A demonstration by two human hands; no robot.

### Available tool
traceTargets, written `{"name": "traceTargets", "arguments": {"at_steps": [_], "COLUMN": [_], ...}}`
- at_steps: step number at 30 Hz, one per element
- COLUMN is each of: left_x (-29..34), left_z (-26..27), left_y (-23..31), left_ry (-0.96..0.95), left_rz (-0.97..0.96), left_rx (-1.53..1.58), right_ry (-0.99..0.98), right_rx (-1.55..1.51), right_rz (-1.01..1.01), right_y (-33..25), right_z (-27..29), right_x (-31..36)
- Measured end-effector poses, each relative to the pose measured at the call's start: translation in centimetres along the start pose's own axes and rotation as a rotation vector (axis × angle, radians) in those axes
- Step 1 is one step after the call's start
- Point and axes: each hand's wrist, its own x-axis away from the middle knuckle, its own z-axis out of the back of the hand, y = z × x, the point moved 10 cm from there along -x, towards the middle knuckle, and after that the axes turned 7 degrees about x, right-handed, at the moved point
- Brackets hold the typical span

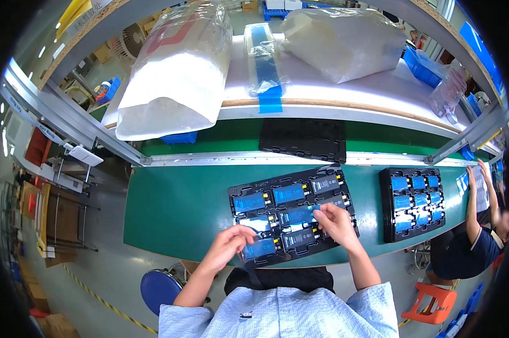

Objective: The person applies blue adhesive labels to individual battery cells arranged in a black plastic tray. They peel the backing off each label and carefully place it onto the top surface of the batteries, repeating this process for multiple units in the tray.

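The single view looks out from the person's head, through the left one of two side-by-side fisheye cameras, facing forward and steeply down. The shirt front (279, 312) fills the middle of the lower edge, close to the lens; the left hand (230, 245) and right hand (337, 223) come next, near mid-frame over the green counter (175, 214). Farther off, a shelf (322, 111) crosses the upper part. Straight edges bow toward the dark, rounded rim.
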Motion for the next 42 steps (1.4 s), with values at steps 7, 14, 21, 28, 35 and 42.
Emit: {"name": "traceTargets", "arguments": {"at_steps": [7, 14, 21, 28, 35, 42], "left_x": [-0.8, -1.2, -1.3, -1.6, -2.0, -2.1], "left_z": [-6.5, -7.8, -7.8, -7.6, -8.7, -9.2], "left_y": [2.0, 1.8, 2.0, 1.7, 1.9, 1.7], "left_ry": [0.113, 0.146, 0.153, 0.151, 0.113, 0.099], "left_rz": [-0.362, -0.452, -0.452, -0.447, -0.431, -0.443], "left_rx": [-0.986, -1.122, -1.119, -1.081, -1.233, -1.296], "right_ry": [-0.039, -0.041, -0.016, 0.022, 0.051, 0.275], "right_rx": [0.108, 0.116, 0.128, 0.192, 0.261, 0.63], "right_rz": [-0.053, -0.018, 0.001, 0.015, 0.028, 0.281], "right_y": [1.3, 2.0, 2.0, 1.7, 1.3, -1.6], "right_z": [-1.9, -2.4, -2.5, -2.3, -2.3, -2.4], "right_x": [-2.2, -2.8, -2.8, -2.6, -2.6, -1.3]}}
